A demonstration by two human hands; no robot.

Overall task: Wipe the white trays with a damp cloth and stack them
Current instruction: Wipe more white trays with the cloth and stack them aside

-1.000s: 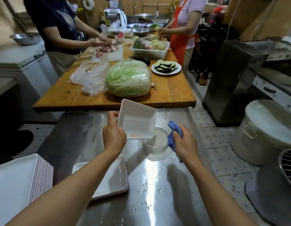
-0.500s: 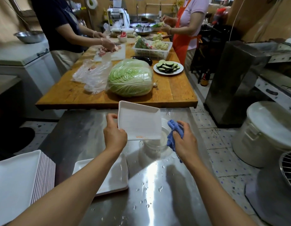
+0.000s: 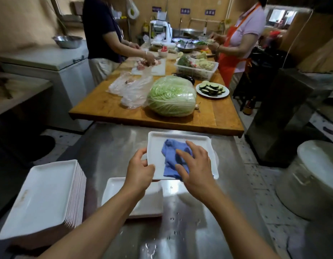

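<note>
Tray point(image 3: 180, 144) is being held above the steel bench point(image 3: 113, 146), open face up and roughly level, over its far middle. Right fingers point(image 3: 182, 153) are lying spread and fairly straight on a blue cloth point(image 3: 171, 156), pressing it flat against the tray's inner face; the right hand point(image 3: 196, 165) is covering the cloth's near right part. Left fingers point(image 3: 141, 154) are curling round the tray's near left edge, thumb on top of the rim, so the left hand point(image 3: 139, 171) is gripping the tray from that side. Just below the hands, a second tray point(image 3: 148, 202) is lying flat on the bench, partly hidden by the left forearm. Toward the bench's left edge, a tall stack point(image 3: 49, 195) of white trays is sitting, well apart from the held one. Water drops point(image 3: 173, 219) are dotting the bench near its front edge. Beyond the far edge, a wooden table point(image 3: 109, 107) is carrying a cabbage point(image 3: 171, 96), plastic bags point(image 3: 132, 88), a plate of sliced vegetables point(image 3: 212, 89) and a white basket point(image 3: 196, 70). Two people are standing at that table, one on each side.
</note>
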